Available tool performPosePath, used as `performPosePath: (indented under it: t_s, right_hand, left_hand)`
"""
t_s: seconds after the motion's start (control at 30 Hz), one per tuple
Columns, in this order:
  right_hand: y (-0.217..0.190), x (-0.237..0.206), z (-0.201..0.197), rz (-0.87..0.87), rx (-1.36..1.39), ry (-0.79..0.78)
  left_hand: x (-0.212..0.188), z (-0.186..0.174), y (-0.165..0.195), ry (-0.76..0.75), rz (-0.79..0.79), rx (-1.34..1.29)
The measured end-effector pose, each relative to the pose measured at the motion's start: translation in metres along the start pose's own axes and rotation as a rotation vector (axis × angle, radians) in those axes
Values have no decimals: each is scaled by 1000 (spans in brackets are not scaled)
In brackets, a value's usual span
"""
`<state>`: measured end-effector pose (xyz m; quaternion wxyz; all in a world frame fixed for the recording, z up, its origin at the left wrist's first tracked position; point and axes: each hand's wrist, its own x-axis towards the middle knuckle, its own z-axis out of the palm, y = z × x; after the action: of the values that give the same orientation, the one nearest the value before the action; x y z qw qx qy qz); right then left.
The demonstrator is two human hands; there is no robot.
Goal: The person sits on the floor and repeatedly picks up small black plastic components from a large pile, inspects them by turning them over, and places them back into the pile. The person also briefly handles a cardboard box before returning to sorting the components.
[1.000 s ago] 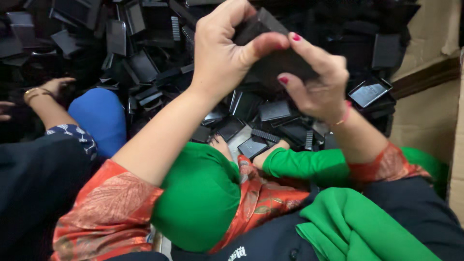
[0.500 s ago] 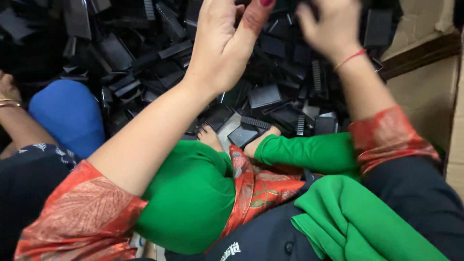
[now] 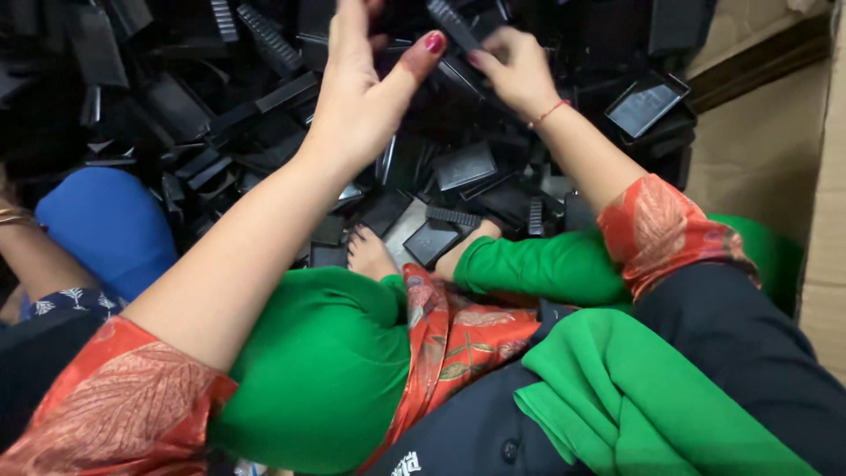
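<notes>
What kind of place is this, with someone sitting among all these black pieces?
Probably a small sorting or assembly workshop, worked from the floor. A big heap of black plastic parts fills the space, a cardboard box wall stands beside it, and the right hand reaches into the heap.

The heap of black trays looks like hard plastic, mostly matt, some faces with a dull sheen. Beside the heap, the box wall is rough brown cardboard. Below the heap, the green trousers are smooth matt cloth, the orange sleeve woven and patterned.
</notes>
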<state>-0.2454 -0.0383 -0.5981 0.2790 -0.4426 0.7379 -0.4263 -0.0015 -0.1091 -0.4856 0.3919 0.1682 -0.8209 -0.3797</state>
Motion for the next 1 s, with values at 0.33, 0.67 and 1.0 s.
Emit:
performPosePath:
  t_s: [0.33,0.67,1.0]
  right_hand:
    - [-57,-20,-9,-170,604,-622]
    - [91,-3,-68,303,-676,38]
    - [9,10,-6,-348,96,-163]
  left_hand:
    - [-5,-10,-5,-19,-375,-451]
    - [3,-21,6,-39,-489,-603]
    - [-4,-19,-5,-24,-474,-638]
